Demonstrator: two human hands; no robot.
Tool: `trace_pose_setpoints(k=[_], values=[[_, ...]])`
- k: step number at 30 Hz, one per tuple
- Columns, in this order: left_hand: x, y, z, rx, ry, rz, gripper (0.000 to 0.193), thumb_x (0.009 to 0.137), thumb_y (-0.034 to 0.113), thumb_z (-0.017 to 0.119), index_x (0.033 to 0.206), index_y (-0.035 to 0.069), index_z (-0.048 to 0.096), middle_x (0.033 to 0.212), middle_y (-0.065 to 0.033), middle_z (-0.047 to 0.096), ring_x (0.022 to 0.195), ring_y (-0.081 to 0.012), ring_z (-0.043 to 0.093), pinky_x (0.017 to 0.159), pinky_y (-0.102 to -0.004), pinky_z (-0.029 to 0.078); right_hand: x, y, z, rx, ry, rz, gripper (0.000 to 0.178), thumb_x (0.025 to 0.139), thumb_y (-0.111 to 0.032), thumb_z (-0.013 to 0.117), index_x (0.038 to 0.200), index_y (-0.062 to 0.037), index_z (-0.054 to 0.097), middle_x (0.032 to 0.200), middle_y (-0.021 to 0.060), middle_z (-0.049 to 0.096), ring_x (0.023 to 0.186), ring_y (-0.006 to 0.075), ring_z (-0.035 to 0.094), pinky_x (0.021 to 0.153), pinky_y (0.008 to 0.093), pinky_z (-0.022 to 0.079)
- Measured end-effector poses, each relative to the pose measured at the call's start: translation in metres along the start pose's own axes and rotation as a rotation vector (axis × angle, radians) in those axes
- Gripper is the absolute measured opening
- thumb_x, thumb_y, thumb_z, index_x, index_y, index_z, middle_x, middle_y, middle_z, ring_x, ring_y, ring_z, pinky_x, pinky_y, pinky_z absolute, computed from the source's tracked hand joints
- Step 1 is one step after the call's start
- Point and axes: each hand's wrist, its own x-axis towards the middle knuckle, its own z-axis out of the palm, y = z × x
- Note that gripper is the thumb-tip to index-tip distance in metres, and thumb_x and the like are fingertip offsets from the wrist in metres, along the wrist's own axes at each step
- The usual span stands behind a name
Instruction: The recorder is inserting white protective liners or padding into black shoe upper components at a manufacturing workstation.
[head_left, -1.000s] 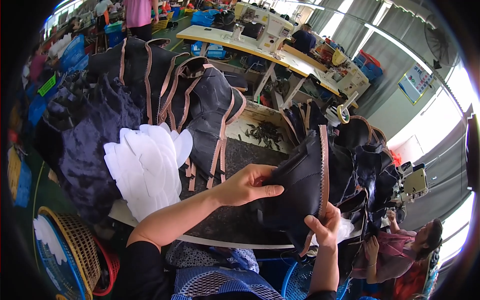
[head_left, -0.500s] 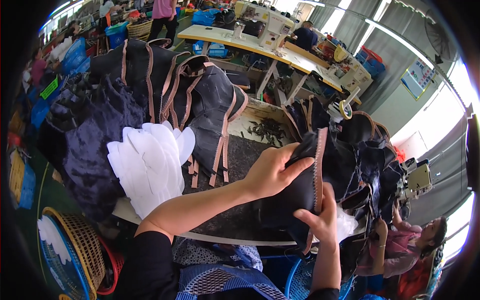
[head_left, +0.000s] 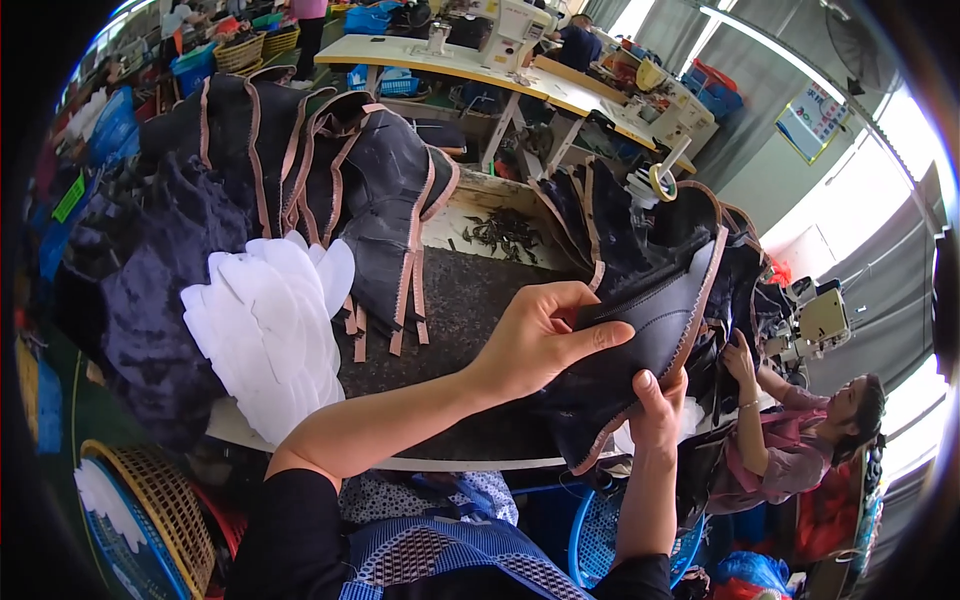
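A black leather boot upper (head_left: 665,315), its edge bound with brownish-pink tape in zigzag stitching, is held between my hands above the work table. My left hand (head_left: 540,340) pinches its left side, thumb lying on the leather. At the lower right edge, my right hand (head_left: 657,408) grips it with the thumb in front and the fingers partly hidden behind. A fan of thin white cut pieces (head_left: 265,330) lies left of my left forearm. Behind them stand several similar black uppers (head_left: 380,190) with the same taped edges, beside a dark furry pile (head_left: 165,290).
Dark scraps (head_left: 500,232) lie in a recess of the table (head_left: 450,290). More black uppers (head_left: 590,220) crowd its right side near a co-worker (head_left: 790,450). A sewing machine table (head_left: 430,60) stands beyond. Baskets (head_left: 165,500) are at lower left, and a blue basket (head_left: 590,540) is below.
The boot upper has turned and tilted to the right, showing more of its smooth face. My right hand has shifted along its taped edge. The whole view has moved slightly.
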Motion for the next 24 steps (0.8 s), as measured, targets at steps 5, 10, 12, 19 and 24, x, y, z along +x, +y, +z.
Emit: trace_pose_setpoints(k=[5,10,12,19,24], values=[[0.0,-0.002,0.002,0.077,0.057,0.076,0.022,0.093,0.023,0.08,0.086,0.004,0.073,0.068,0.0088,0.059,0.06,0.0024,0.044,0.051,-0.0185,0.031,-0.007,0.006,-0.004,-0.029,0.063,-0.091,0.057,0.088,-0.017,0.079,0.135,0.0049,0.054,0.123,0.0151,0.068,0.109,0.0247,0.068,0.099,0.0368,0.054],[0.0,-0.011,-0.02,-0.016,-0.002,-0.084,0.018,0.094,0.02,0.078,0.086,0.004,0.073,0.07,0.0082,0.06,0.063,0.0009,0.048,0.056,-0.0194,0.035,-0.012,0.013,0.009,0.009,0.101,-0.078,0.048,0.091,-0.012,0.074,0.133,0.0036,0.059,0.122,0.0143,0.07,0.109,0.0246,0.068,0.1,0.0359,0.052],[-0.001,-0.016,-0.027,-0.038,-0.014,-0.057,0.02,0.095,0.02,0.077,0.085,0.004,0.073,0.07,0.0079,0.059,0.064,0.0005,0.048,0.056,-0.0196,0.035,-0.011,0.022,0.015,-0.044,0.097,-0.07,0.045,0.092,-0.009,0.072,0.133,0.0028,0.06,0.124,0.0133,0.069,0.109,0.0235,0.068,0.099,0.0359,0.052],[0.019,0.018,-0.036,0.064,-0.443,0.123,0.029,0.1,0.023,0.07,0.117,-0.001,0.069,0.104,0.0019,0.071,0.095,-0.0035,0.057,0.086,-0.0254,0.05,-0.026,-0.003,0.05,-0.379,-0.03,-0.297,0.054,0.092,-0.015,0.076,0.136,0.0057,0.055,0.122,0.01,0.067,0.109,0.0181,0.063,0.097,0.0318,0.05],[0.014,0.039,-0.056,-0.071,-0.375,0.072,0.029,0.102,0.024,0.069,0.117,0.0,0.069,0.103,0.0034,0.071,0.096,-0.002,0.058,0.087,-0.0224,0.049,-0.009,-0.04,0.064,-0.364,-0.324,-0.113,0.027,0.091,-0.016,0.077,0.105,0.0045,0.067,0.087,0.0005,0.066,0.079,0.0123,0.059,0.073,0.0265,0.048]])
